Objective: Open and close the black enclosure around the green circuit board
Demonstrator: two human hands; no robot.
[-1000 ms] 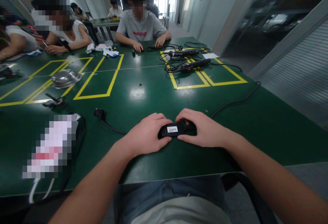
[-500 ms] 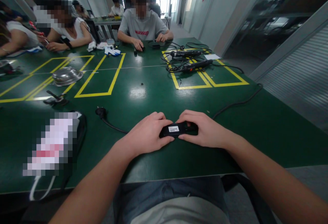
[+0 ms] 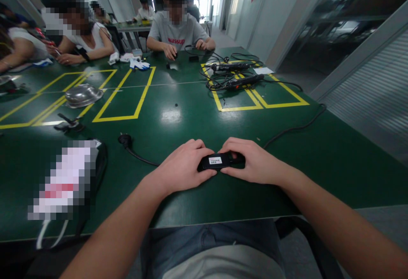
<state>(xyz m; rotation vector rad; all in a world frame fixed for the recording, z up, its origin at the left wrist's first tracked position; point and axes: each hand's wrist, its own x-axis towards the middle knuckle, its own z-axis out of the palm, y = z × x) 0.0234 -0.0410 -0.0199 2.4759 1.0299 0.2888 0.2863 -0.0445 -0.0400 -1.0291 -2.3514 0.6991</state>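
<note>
A small black case with a white printed label (image 3: 215,160) lies on the green table between my hands, its long side running left to right. My left hand (image 3: 186,164) has its thumb and fingers closed around the left end. Around the right end curl the fingers of my right hand (image 3: 251,160), and a bit of red shows beneath them. Both ends are partly hidden. From behind my left hand a black cord (image 3: 140,158) runs to a plug (image 3: 124,139). Another dark cord (image 3: 290,130) leads off behind my right hand toward the table's right edge.
Left of me lies a pixelated white packet (image 3: 66,177) with a looped strap. Beyond it are a dark clamp-like object (image 3: 70,123) and a metal bowl (image 3: 83,95). Corded black tools (image 3: 244,82) lie at back right within yellow tape. A person (image 3: 177,32) sits opposite, handling small black parts.
My hands and the black case shift very slightly left, with the grip unchanged. Across the table, the person's hand has lifted a small dark part a little.
</note>
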